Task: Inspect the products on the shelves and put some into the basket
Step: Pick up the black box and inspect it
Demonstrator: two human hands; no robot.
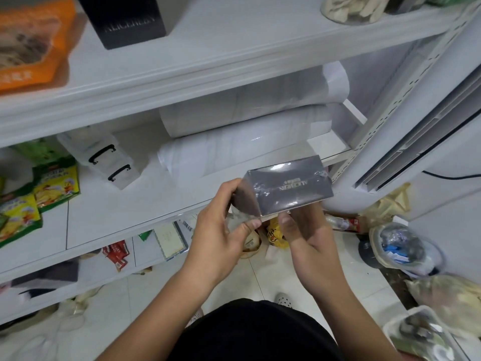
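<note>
Just right of centre frame, both hands hold a flat dark grey shrink-wrapped box (289, 187) in front of the white shelf edge (130, 225). Its long axis runs left to right, rising a bit toward the right, and the gold lettering reads upside down from here. Left hand (221, 230) grips the left end, thumb on the lower corner; right hand (307, 230) pinches the bottom edge from below. Rolled white bundles (234, 142) sit close behind it, with open floor (260, 277) beneath.
</note>
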